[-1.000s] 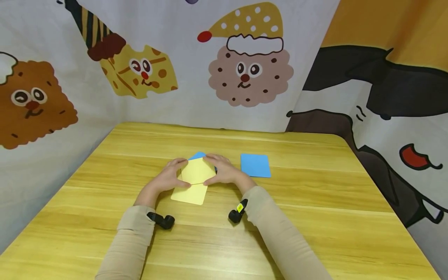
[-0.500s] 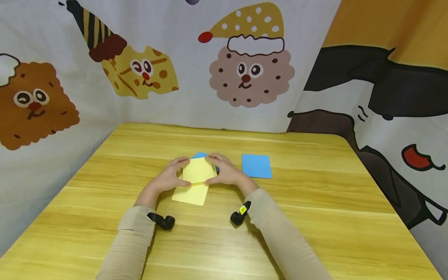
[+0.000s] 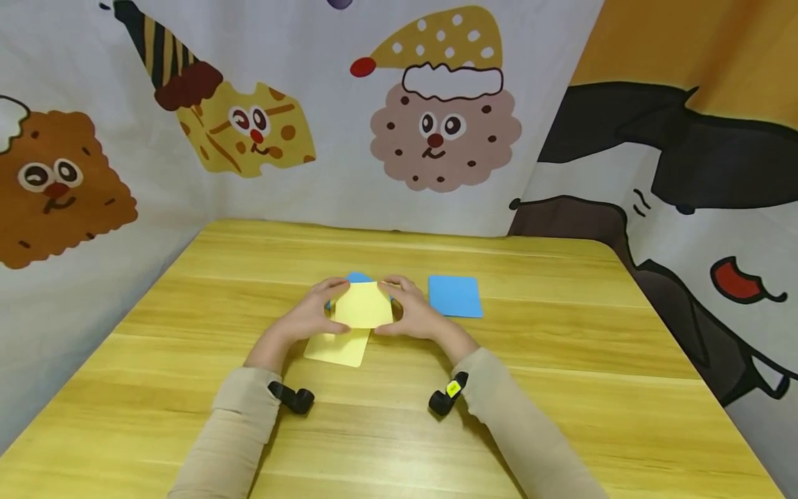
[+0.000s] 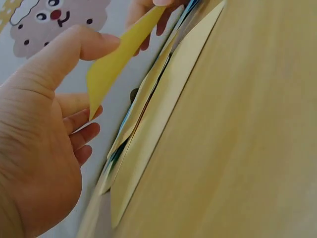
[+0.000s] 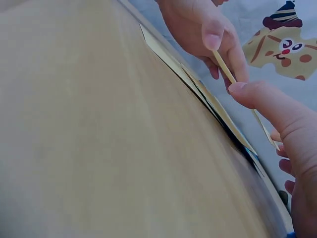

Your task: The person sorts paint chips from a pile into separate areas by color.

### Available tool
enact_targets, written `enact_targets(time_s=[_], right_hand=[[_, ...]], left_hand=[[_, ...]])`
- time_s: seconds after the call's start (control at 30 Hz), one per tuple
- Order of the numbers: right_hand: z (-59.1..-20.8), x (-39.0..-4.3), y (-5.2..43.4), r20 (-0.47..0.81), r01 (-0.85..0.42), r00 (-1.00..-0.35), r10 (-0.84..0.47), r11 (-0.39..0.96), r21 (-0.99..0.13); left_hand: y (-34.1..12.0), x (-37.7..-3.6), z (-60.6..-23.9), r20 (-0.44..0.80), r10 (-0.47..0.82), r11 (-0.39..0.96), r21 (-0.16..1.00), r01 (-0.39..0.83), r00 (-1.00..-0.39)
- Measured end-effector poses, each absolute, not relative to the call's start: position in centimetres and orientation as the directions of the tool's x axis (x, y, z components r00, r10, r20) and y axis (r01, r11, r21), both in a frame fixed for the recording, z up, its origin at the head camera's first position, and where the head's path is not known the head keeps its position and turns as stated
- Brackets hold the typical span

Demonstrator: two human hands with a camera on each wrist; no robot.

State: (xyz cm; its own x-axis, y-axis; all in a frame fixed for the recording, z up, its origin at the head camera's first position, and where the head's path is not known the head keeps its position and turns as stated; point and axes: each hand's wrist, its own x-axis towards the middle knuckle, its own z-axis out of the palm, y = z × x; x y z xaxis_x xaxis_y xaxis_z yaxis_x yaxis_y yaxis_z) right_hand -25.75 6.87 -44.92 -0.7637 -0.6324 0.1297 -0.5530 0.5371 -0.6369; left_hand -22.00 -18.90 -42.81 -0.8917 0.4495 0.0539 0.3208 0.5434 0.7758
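Note:
A small yellow paper square (image 3: 364,305) is held up off the table between both hands. My left hand (image 3: 308,315) pinches its left edge, thumb near and fingers beyond, as the left wrist view also shows. On the opposite edge my right hand (image 3: 416,313) has the same kind of pinch, and its thumb (image 5: 250,95) lies on the near side in the right wrist view. Beneath lies another yellow square (image 3: 337,348), flat on the table, with more paper (image 4: 148,99) behind it. A blue square (image 3: 358,277) peeks out past the held one, mostly hidden.
Right of the hands a separate blue square (image 3: 455,296) lies flat on the wooden table (image 3: 561,388). A curtain with cartoon prints (image 3: 436,138) hangs along the table's back and sides. Each wrist carries a small black camera (image 3: 444,396).
The held yellow square has risen and shifted a little to the right, apart from the one below. Both hands moved right with it, the right forearm more noticeably.

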Motion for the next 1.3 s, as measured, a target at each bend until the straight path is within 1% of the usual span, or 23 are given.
enact_targets(time_s=[0.2, 0.33, 0.57, 0.97, 1.3], right_hand=[[-44.5, -24.9, 8.5, 0.162, -0.563, -0.769, -0.618, 0.535, -0.630], [-44.1, -24.2, 9.7, 0.156, -0.555, -0.777, -0.610, 0.546, -0.627], [-43.9, -23.1, 11.9, 0.147, -0.554, -0.785, -0.602, 0.576, -0.601], [-43.5, -20.3, 16.1, 0.115, -0.541, -0.800, -0.589, 0.624, -0.565], [-43.1, -18.7, 18.5, 0.088, -0.532, -0.809, -0.581, 0.662, -0.527]], left_hand=[[-17.5, -21.9, -42.5, 0.044, 0.486, 0.539, 0.770, 0.340, -0.873], [-16.4, -21.8, -42.4, 0.040, 0.508, 0.546, 0.758, 0.358, -0.860], [-14.4, -21.7, -42.2, 0.067, 0.563, 0.523, 0.743, 0.417, -0.824], [-10.8, -20.8, -42.8, 0.060, 0.657, 0.521, 0.685, 0.510, -0.751], [-7.9, -20.2, -43.1, 0.057, 0.671, 0.537, 0.651, 0.537, -0.740]])
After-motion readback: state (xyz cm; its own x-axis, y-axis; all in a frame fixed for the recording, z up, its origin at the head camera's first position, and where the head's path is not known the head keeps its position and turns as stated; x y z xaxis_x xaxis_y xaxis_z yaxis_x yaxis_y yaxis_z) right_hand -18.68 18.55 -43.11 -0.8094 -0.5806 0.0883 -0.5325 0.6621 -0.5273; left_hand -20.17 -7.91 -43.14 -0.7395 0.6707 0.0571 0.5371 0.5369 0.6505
